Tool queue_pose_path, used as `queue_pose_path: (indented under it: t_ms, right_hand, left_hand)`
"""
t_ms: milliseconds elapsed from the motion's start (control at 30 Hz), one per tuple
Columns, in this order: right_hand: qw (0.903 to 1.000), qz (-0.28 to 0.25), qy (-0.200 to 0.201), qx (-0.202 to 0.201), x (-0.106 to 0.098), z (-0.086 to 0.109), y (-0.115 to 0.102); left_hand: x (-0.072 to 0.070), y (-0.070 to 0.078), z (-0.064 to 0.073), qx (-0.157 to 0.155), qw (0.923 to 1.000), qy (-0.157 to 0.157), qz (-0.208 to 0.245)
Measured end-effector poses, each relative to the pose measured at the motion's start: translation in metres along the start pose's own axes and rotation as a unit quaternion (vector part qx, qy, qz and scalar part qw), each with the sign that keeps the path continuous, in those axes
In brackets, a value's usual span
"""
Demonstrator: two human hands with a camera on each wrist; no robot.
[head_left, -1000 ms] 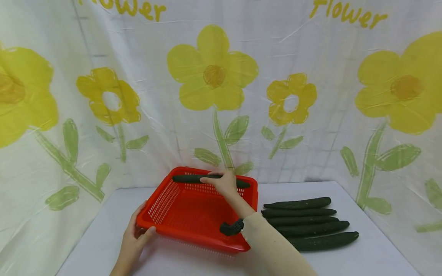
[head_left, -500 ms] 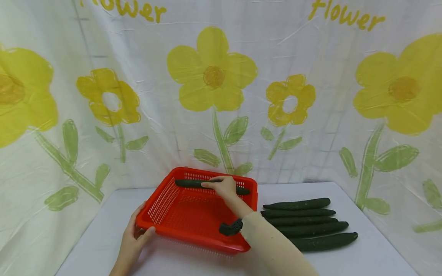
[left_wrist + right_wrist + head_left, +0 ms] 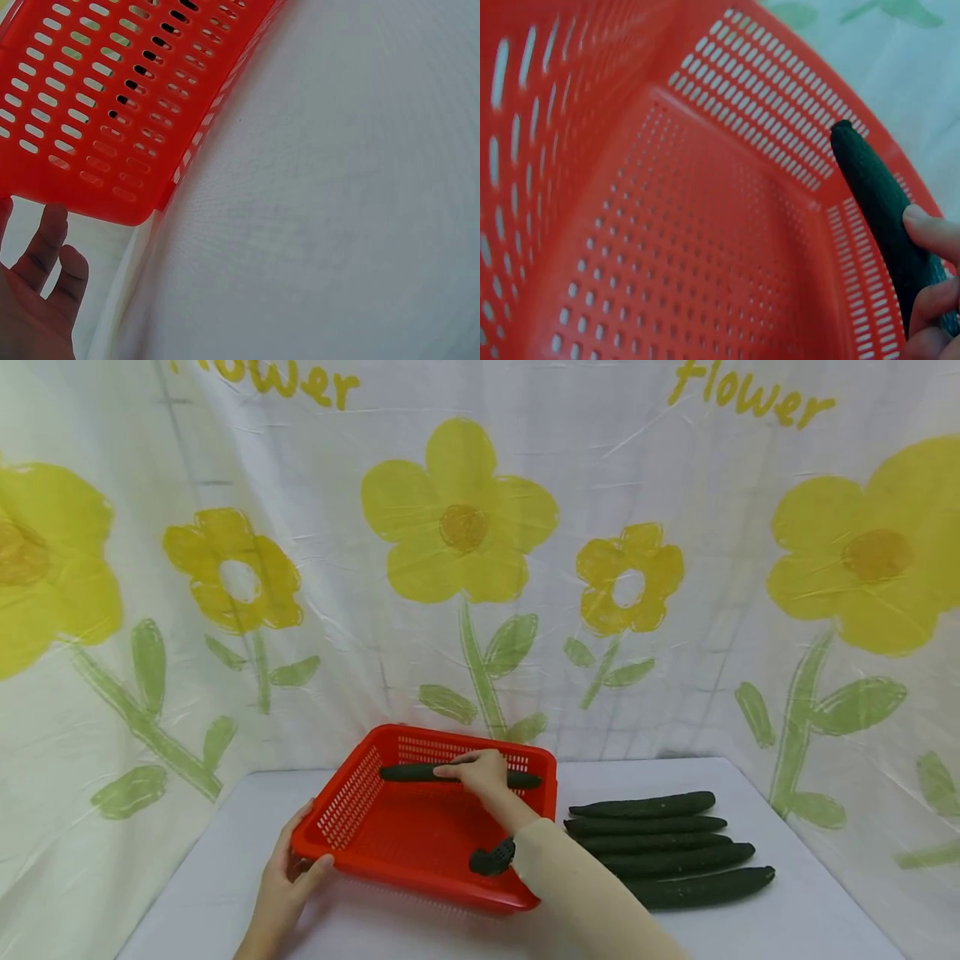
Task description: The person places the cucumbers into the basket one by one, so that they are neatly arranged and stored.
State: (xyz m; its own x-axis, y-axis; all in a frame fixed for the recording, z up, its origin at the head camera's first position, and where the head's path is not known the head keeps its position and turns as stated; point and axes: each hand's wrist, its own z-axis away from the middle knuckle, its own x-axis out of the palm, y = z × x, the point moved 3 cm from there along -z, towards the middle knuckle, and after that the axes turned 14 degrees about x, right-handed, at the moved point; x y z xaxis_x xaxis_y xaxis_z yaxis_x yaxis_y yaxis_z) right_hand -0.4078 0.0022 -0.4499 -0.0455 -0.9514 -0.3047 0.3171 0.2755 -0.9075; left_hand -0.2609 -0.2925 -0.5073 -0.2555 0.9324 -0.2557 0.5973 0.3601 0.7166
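Observation:
Near the back wall of a red plastic basket (image 3: 412, 835), my right hand (image 3: 483, 777) grips a long dark green cucumber (image 3: 408, 772). The cucumber lies crosswise inside the basket, below the back rim. In the right wrist view the thumb and fingers close round the cucumber (image 3: 877, 195), with one end sticking out past them. At the basket's near left corner, my left hand (image 3: 288, 877) holds the rim, thumb on the front side and fingers along the left side. The left wrist view shows these fingers (image 3: 52, 225) at the edge of the slotted basket (image 3: 105, 172).
Several more cucumbers (image 3: 675, 862) lie side by side on the white table (image 3: 210, 877), right of the basket. A dark curved device (image 3: 491, 860) is worn on the right wrist. Behind the table hangs a white curtain (image 3: 337, 610) printed with yellow flowers.
My right hand has lowered the cucumber from about rim height deeper into the basket along its back wall. The left hand keeps its hold on the corner.

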Motion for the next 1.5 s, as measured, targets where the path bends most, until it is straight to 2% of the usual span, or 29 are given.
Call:
queue_pose_path:
  t_ms: [167,367,467,567,733,833,1000,1067,1133,1333,1500]
  right_hand:
    - [0.9997,-0.011,0.008,0.018,0.005,0.001,-0.002]
    - [0.9981,0.02,0.033,0.049,0.011,0.0,0.006]
    - [0.9961,0.037,0.056,0.056,0.012,0.002,0.008]
    - [0.9941,0.051,0.076,0.057,0.013,0.001,0.008]
    - [0.9933,0.05,0.094,0.046,0.019,-0.014,0.014]
    - [0.9934,0.044,0.094,0.048,0.018,-0.012,0.011]
    - [0.9943,0.016,0.074,0.074,0.017,-0.002,0.006]
    - [0.9956,0.009,0.062,0.07,0.018,-0.002,0.004]
    - [0.9971,0.013,0.05,0.056,0.018,0.0,0.0]
    - [0.9996,0.003,-0.012,-0.024,0.012,0.016,-0.021]
    - [0.9969,0.001,-0.068,-0.041,-0.008,0.029,-0.03]
  left_hand:
    - [0.0,0.0,0.001,-0.003,1.0,0.001,0.003]
    - [0.005,-0.001,0.004,-0.026,0.9996,-0.002,-0.003]
    - [0.007,0.001,0.003,-0.025,0.9997,-0.001,0.002]
    - [0.007,0.003,0.0,-0.019,0.9998,0.0,0.009]
    - [0.005,0.003,-0.003,-0.023,0.9997,-0.005,-0.001]
    - [0.004,0.003,-0.004,-0.025,0.9997,-0.007,-0.001]
    - [0.003,0.003,-0.003,-0.008,1.0,-0.002,0.004]
    - [0.003,0.002,-0.003,-0.005,1.0,-0.002,0.004]
    - [0.003,0.001,-0.002,-0.009,1.0,-0.003,0.003]
    - [0.001,-0.003,0.0,-0.04,0.9991,-0.008,-0.011]
    - [-0.001,-0.002,0.0,-0.053,0.9984,-0.011,-0.015]
